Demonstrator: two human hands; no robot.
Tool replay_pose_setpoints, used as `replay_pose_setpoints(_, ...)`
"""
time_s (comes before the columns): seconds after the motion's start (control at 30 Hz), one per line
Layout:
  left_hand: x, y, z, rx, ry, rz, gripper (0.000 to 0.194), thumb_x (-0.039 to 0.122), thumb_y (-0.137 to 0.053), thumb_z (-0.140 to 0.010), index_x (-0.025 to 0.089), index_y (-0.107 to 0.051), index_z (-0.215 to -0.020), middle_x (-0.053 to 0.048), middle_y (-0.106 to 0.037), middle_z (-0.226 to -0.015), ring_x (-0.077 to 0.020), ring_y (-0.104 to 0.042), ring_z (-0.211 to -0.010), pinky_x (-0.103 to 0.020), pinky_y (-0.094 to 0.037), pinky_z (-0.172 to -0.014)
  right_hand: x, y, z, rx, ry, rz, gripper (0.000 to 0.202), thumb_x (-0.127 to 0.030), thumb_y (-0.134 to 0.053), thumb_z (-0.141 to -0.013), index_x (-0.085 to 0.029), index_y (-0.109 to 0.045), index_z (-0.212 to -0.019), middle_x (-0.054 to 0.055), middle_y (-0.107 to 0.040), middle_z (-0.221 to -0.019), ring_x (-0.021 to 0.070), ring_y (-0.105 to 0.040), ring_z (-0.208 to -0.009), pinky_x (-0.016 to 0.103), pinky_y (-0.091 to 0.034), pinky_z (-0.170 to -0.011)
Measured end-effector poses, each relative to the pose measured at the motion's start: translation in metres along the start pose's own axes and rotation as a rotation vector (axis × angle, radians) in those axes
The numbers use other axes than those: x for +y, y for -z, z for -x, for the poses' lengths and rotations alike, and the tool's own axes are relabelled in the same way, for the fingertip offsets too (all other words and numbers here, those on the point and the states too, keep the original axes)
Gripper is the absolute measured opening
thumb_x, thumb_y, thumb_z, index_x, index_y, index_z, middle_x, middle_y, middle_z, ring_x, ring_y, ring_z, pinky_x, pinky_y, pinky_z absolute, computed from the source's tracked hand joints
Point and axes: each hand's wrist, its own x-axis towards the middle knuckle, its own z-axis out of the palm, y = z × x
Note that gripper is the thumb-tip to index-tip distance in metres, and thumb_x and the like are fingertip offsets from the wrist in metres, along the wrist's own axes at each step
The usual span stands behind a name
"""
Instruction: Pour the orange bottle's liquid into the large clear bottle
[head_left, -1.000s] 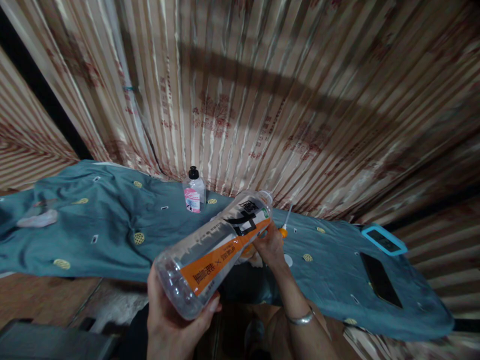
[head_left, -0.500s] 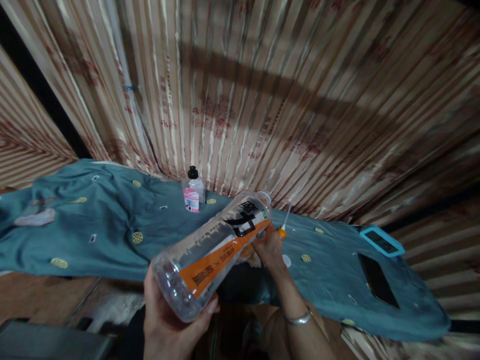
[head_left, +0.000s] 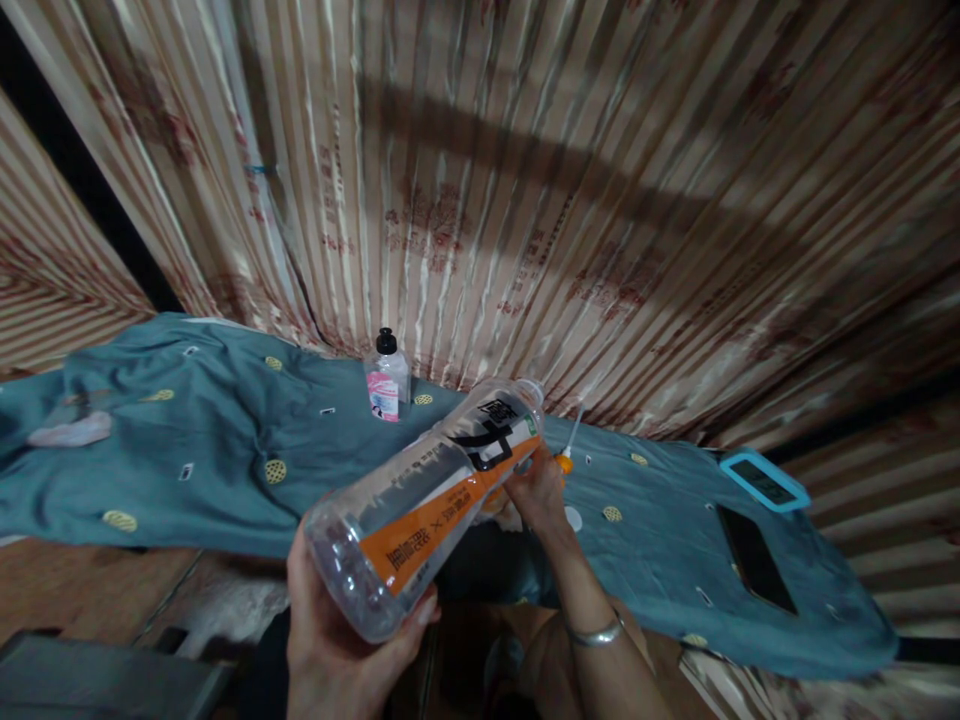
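Note:
A large clear plastic bottle (head_left: 427, 500) with an orange and white label lies tilted across both my hands, its uncapped-looking neck pointing up and to the right. My left hand (head_left: 345, 620) is wrapped round the bottle's base. Higher up, my right hand (head_left: 540, 490) grips it near the neck from below; the bottle hides part of its fingers. Just beyond my right hand sits an orange nozzle top (head_left: 564, 464) with a thin pale tube. Close to my right wrist lies a small white disc (head_left: 573, 519).
A smaller clear bottle (head_left: 387, 378) with a black cap and pink label stands on the teal cloth (head_left: 225, 450) by the striped curtain (head_left: 450, 200). On the right are a blue-framed digital clock (head_left: 765, 480) and a dark phone (head_left: 756, 558). A pale crumpled item (head_left: 71, 430) lies far left.

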Motion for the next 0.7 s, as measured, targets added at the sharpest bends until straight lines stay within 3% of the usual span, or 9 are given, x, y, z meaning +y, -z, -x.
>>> replay_pose_setpoints(0.17,-0.0006,0.0005,0.0000,0.013,-0.006,0.006,0.114,0.029,-0.104,-0.046,0.016,-0.051,-0.146,-0.013,-0.070,-0.124,-0.0186,-0.072,-0.073,-0.022,-0.061,-0.055,-0.0033,0.0004,-0.0002,0.006,-0.011,0.007,0.045,-0.036,-0.070,-0.072,-0.021,-0.070,-0.114,0.011,-0.082,-0.111,0.0335,-0.077,-0.102,0.049,-0.062,-0.094)
replay_pose_setpoints(0.37,0.0008,0.0023,-0.0012,-0.003,0.013,-0.024,0.104,0.031,-0.105,-0.045,0.018,-0.055,-0.135,-0.015,-0.071,-0.126,-0.0269,-0.076,-0.089,-0.021,-0.060,-0.055,-0.0067,0.0006,-0.0014,-0.007,-0.015,-0.031,0.046,-0.037,-0.071,-0.070,-0.021,-0.070,-0.113,0.012,-0.082,-0.112,0.0339,-0.077,-0.103,0.050,-0.062,-0.097)
replay_pose_setpoints(0.5,0.0006,0.0034,-0.0011,-0.011,0.008,-0.041,0.109,0.033,-0.105,-0.046,0.019,-0.053,-0.141,-0.013,-0.072,-0.121,-0.0218,-0.074,-0.074,-0.024,-0.060,-0.054,-0.0076,0.0008,-0.0013,-0.001,-0.025,-0.030,0.049,-0.036,-0.070,-0.070,-0.022,-0.070,-0.117,0.012,-0.081,-0.116,0.0347,-0.077,-0.106,0.051,-0.062,-0.098)
replay_pose_setpoints(0.7,-0.0002,0.0034,-0.0008,-0.007,0.003,-0.048,0.114,0.034,-0.105,-0.046,0.018,-0.052,-0.146,-0.016,-0.068,-0.135,-0.0266,-0.075,-0.093,-0.021,-0.060,-0.056,-0.0058,0.0008,-0.0010,0.001,-0.036,-0.006,0.046,-0.036,-0.071,-0.070,-0.022,-0.071,-0.114,0.009,-0.083,-0.105,0.0322,-0.079,-0.095,0.045,-0.065,-0.088)
